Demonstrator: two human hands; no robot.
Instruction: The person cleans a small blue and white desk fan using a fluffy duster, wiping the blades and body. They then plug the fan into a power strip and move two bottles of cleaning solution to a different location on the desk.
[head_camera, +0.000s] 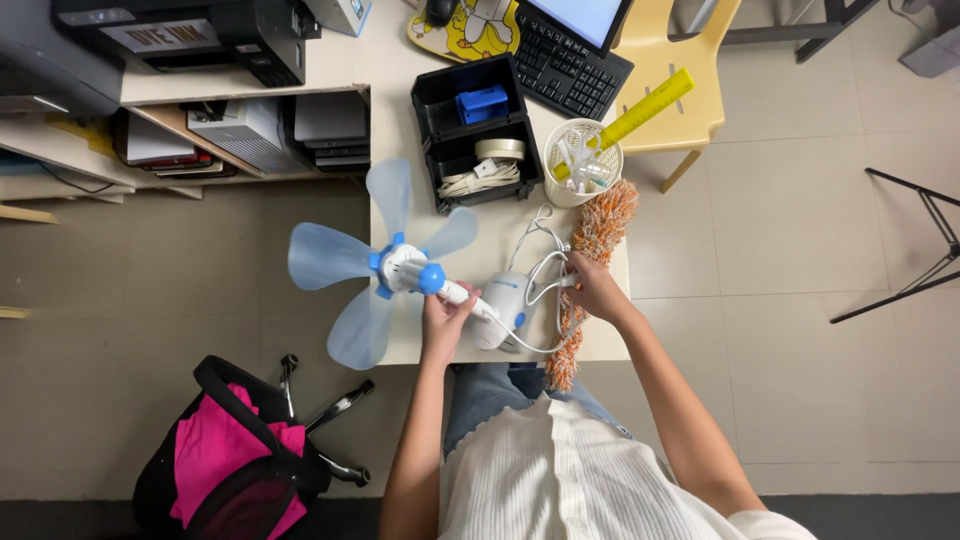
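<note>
A small fan with pale blue blades and a white-and-blue motor hub lies on its side across the desk's left edge, its blades hanging out over the floor. My left hand grips the fan's white neck just behind the blue collar. The fan's white base rests on the desk between my hands. My right hand pinches the fan's white cord near the base, beside an orange fluffy duster.
A black two-bin organiser holds a blue box, tape and cord. A white mesh cup with a yellow ruler stands beside it. A keyboard, yellow chair, printer shelves and pink-lined swivel chair surround the desk.
</note>
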